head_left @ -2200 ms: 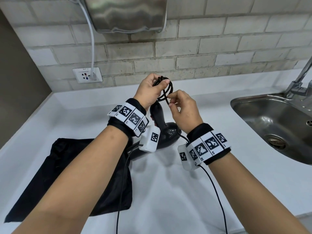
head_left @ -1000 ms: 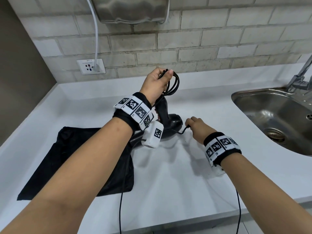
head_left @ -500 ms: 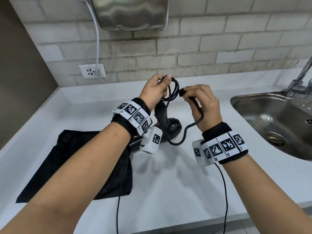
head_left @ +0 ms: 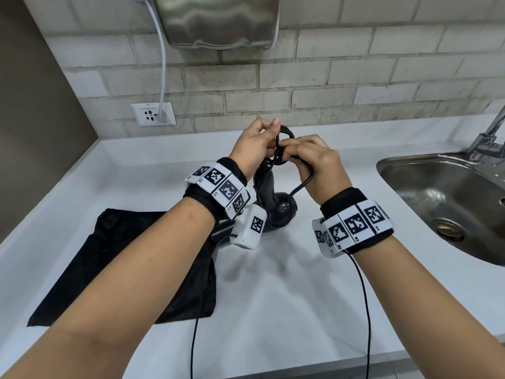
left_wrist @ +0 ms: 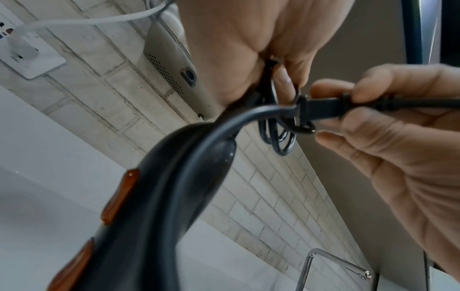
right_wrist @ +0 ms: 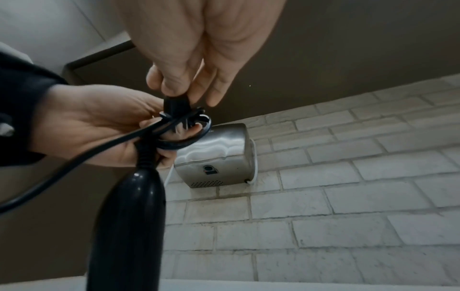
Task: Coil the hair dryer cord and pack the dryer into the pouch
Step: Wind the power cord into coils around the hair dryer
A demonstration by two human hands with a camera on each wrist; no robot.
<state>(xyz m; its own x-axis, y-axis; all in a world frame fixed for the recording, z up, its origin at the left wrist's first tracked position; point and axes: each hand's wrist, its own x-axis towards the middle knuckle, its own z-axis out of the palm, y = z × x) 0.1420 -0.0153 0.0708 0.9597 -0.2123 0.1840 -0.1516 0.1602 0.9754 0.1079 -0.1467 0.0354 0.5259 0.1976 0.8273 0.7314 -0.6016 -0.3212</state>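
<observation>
The black hair dryer (head_left: 276, 207) stands on the white counter (head_left: 273, 296), handle (left_wrist: 161, 196) upward, just below my hands. My left hand (head_left: 269, 134) grips the coiled cord (head_left: 287, 134) above the handle; the loops (left_wrist: 280, 135) hang from its fingers. My right hand (head_left: 293, 150) pinches the plug (left_wrist: 321, 107) and holds it against the coil (right_wrist: 184, 140), touching the left hand. A short slack loop of cord (head_left: 303, 184) hangs under the right hand. The black pouch (head_left: 123, 263) lies flat on the counter to the left, partly under my left forearm.
A steel sink (head_left: 442, 192) with a faucet (head_left: 489, 138) is set into the counter at the right. A wall outlet (head_left: 153, 114) holds a white plug, and a steel hand dryer (head_left: 218, 20) hangs above. Thin wrist-camera cables (head_left: 366, 310) dangle past the counter's front edge.
My right hand rose from the counter with the plug end and brought it leftward up to the coil. The left hand kept its grip on the coil; the slack loop grew shorter.
</observation>
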